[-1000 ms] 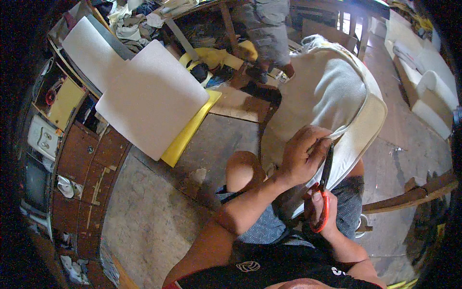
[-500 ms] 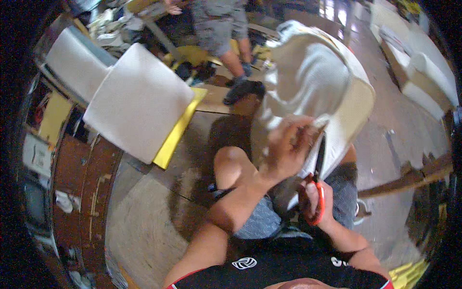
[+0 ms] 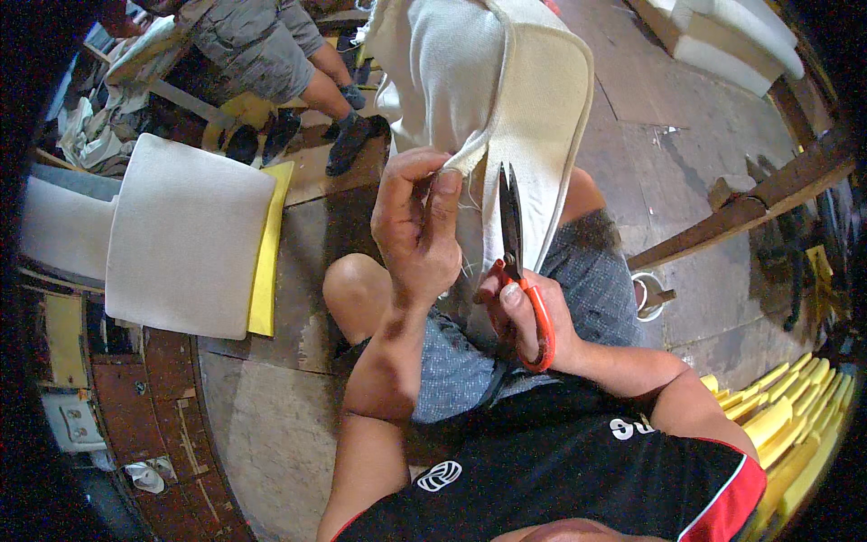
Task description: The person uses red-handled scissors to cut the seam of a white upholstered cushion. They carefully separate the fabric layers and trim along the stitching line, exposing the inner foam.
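The left hand (image 3: 417, 226) pinches the corded edge of a white upholstered seat cover (image 3: 506, 99), thumb and fingers clenched on the fabric just where the piping curves down. The cover stands propped over the person's lap, its top leaning away toward the upper edge of the view, its lower part resting against the thighs in blue-grey shorts (image 3: 591, 271).

The right hand (image 3: 528, 321) grips a pair of scissors (image 3: 515, 262) by their orange handles, fingers threaded through the loops. The dark blades point straight up, close together, running alongside the piping just right of the left thumb; whether the tips actually touch the cloth is hard to tell from this angle. A few loose threads hang from the fabric near the left hand.

On the floor to the left lies a square white cushion (image 3: 185, 235) on top of a yellow foam slab (image 3: 267, 248), whose edge shows along the cushion's right side. Beyond them another person stands in grey shorts (image 3: 257, 50) and dark shoes. A white cup (image 3: 647, 298) sits on the floor just right of the person's thigh, and yellow foam strips (image 3: 790, 406) are stacked at the lower right. More white cushions (image 3: 731, 41) lie at the top right.
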`<action>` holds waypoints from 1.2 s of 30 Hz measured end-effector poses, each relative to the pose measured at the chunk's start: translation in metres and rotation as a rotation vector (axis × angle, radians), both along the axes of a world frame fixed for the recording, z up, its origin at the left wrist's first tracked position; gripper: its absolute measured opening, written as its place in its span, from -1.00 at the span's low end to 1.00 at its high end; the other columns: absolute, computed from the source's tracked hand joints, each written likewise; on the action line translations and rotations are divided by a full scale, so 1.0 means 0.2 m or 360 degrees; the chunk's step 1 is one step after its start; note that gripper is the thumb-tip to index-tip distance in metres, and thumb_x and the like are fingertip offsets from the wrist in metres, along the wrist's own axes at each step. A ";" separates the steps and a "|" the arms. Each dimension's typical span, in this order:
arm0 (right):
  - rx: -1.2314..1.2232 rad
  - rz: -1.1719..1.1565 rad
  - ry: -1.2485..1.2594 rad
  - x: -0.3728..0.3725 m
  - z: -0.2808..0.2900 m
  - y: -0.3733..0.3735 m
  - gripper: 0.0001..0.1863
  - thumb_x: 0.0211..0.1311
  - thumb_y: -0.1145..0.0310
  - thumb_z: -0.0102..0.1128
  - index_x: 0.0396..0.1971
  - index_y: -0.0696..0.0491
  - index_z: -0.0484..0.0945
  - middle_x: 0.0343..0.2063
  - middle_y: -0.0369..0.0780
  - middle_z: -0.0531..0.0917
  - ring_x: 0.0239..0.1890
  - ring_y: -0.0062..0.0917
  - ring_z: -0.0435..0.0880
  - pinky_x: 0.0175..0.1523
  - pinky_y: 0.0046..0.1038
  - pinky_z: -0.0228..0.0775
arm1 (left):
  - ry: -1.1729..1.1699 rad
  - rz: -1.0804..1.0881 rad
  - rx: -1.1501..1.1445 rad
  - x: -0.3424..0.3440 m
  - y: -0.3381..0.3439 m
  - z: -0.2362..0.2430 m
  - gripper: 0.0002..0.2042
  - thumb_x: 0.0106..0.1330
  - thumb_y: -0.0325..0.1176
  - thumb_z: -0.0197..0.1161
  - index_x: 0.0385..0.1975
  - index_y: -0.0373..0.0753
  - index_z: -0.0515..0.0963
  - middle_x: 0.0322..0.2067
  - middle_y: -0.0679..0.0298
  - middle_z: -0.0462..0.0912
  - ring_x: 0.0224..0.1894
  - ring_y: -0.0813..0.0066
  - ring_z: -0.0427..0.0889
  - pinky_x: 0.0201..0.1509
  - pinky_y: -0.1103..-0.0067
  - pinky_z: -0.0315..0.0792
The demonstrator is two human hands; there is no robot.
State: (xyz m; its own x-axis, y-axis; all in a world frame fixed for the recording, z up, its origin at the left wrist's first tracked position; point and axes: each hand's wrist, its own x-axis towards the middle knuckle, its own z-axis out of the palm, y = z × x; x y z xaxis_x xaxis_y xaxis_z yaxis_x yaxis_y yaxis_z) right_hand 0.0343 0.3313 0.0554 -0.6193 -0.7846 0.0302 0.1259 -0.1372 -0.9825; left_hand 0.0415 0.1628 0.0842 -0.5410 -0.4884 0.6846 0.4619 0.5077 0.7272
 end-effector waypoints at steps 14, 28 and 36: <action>-0.0004 0.0057 -0.0045 -0.02 0.05 -0.04 -0.36 0.38 -0.20 -0.12 -0.30 0.18 0.53 -0.71 -0.37 0.44 -0.67 -0.72 0.38 -0.57 -0.61 0.18 | 0.0022 -0.0033 -0.0060 0.01 0.00 0.01 -0.90 0.34 -0.55 0.16 -0.19 -0.36 0.48 -0.18 0.15 0.54 -0.11 0.44 0.52 0.00 0.59 0.40; -0.0143 0.0001 -0.0155 0.01 0.08 -0.05 -0.54 0.41 -0.03 -0.01 -0.39 0.11 0.51 -0.65 -0.45 0.40 -0.61 -0.78 0.29 -0.54 -0.64 0.12 | -0.0111 0.0217 -0.0162 0.02 0.00 0.00 -0.90 0.37 -0.44 0.18 -0.22 -0.32 0.50 -0.25 0.20 0.56 -0.26 0.50 0.54 -0.14 0.60 0.42; -0.0056 0.0013 -0.0048 0.00 0.06 -0.04 -0.37 0.34 -0.24 -0.08 -0.37 0.13 0.50 -0.70 -0.39 0.41 -0.67 -0.74 0.34 -0.57 -0.64 0.13 | -0.0196 0.0402 -0.0368 0.02 0.00 0.05 -0.87 0.32 -0.41 0.26 -0.22 -0.27 0.53 -0.24 0.19 0.57 -0.21 0.40 0.56 -0.16 0.57 0.45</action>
